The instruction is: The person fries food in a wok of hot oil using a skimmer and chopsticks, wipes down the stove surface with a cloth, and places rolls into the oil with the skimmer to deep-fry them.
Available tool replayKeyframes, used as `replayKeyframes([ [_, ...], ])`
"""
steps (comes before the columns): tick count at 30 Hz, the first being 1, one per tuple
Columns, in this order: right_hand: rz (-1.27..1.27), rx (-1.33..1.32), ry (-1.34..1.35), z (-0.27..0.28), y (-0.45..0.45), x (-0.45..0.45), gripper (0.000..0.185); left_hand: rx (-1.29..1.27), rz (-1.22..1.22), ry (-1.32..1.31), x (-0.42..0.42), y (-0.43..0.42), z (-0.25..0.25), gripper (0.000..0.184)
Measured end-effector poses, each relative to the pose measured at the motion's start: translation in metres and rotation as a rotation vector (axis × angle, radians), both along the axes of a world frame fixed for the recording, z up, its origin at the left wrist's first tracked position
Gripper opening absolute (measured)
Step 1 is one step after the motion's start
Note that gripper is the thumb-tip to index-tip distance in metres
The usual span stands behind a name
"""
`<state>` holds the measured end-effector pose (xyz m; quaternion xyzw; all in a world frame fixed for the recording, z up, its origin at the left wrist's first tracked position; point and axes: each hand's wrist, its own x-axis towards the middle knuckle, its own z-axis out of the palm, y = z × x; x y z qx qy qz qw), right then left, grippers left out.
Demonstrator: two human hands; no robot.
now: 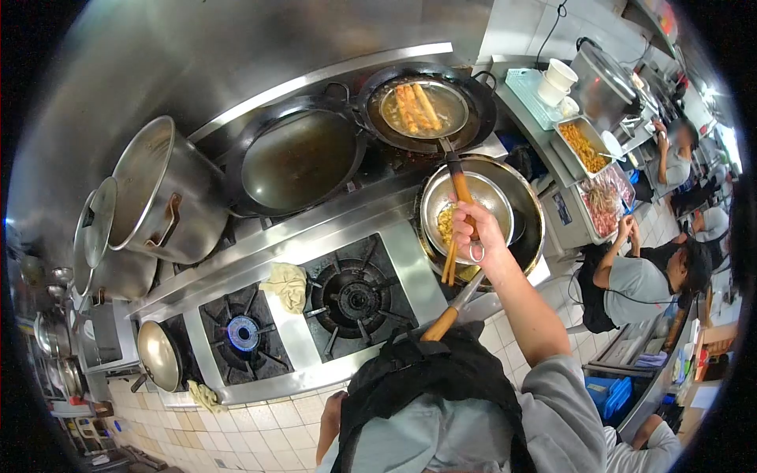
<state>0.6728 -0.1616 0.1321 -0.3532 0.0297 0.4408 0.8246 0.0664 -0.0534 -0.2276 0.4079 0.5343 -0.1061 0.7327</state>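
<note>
My right hand (481, 229) is closed around the wooden handle (460, 185) of a strainer. The strainer's round basket (389, 118) is over the oil in the far wok (485, 118), with several long golden fried pieces (416, 107) in it. Wooden chopsticks (450, 266) stick out below the same hand, and a metal ring (476, 252) hangs there. Beneath the hand a metal bowl (505, 206) with yellow bits (445, 226) sits inside a larger basin (530, 209). My left hand (332, 414) hangs low beside the apron, its fingers mostly hidden.
A second wok (300, 162) holds dark oil. Large steel pots (185, 205) stand to its left. One front burner (243, 334) shows a blue flame. A cloth (285, 287) lies between burners. Another wooden handle (440, 325) juts from the basin. Co-workers (631, 288) stand right, near food trays (583, 147).
</note>
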Motion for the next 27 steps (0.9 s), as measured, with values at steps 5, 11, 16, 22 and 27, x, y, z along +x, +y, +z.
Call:
replayKeyframes([
  [5, 0.0, 0.01, 0.092, 0.014, 0.001, 0.007, 0.023, -0.056, 0.081, -0.06, -0.006, -0.005, -0.023, 0.027],
  [11, 0.008, 0.059, 0.111, 0.012, 0.004, 0.009, 0.025, -0.035, 0.131, 0.01, -0.001, -0.007, -0.017, 0.033],
  [16, 0.002, 0.076, 0.102, 0.013, 0.005, 0.007, 0.026, -0.031, 0.112, -0.05, -0.007, -0.008, -0.031, 0.036],
  [22, -0.004, 0.027, 0.035, 0.01, 0.003, 0.001, 0.031, 0.041, 0.07, 0.066, 0.001, -0.007, -0.026, 0.038],
  [27, 0.013, -0.003, 0.004, 0.012, 0.001, -0.004, 0.034, 0.02, -0.117, 0.02, 0.008, 0.002, -0.004, 0.038],
])
